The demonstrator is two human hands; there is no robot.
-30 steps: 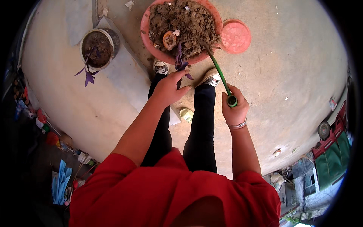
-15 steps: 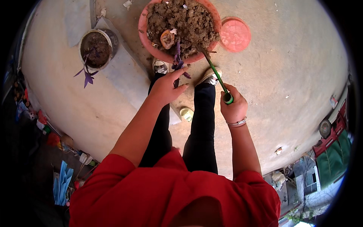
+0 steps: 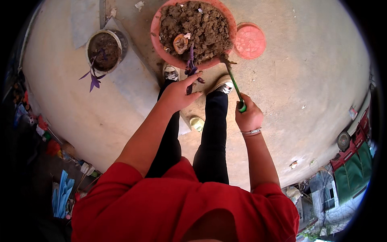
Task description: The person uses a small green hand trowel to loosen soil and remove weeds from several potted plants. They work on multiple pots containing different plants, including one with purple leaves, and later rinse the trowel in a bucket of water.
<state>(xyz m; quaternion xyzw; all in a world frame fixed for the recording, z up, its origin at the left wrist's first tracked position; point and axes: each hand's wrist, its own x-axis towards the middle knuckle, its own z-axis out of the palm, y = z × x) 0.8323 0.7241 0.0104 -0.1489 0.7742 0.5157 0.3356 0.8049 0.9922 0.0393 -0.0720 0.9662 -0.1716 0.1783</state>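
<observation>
Left hand at purple plant, thumb and finger parted around it, honestly can't tell if gripping. Plant pokes out ahead of that hand, over near rim of pink tub. Right hand wrapped round green-handled tool, muddy end farther ahead, by tub.

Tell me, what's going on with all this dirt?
A person holds a purple-leaved plant in the left hand, at the near rim of a pink tub heaped with soil. The right hand grips a green-handled tool, its soiled far end at the tub's right-hand edge. To the left stands a pot with another purple plant drooping over its rim.
</observation>
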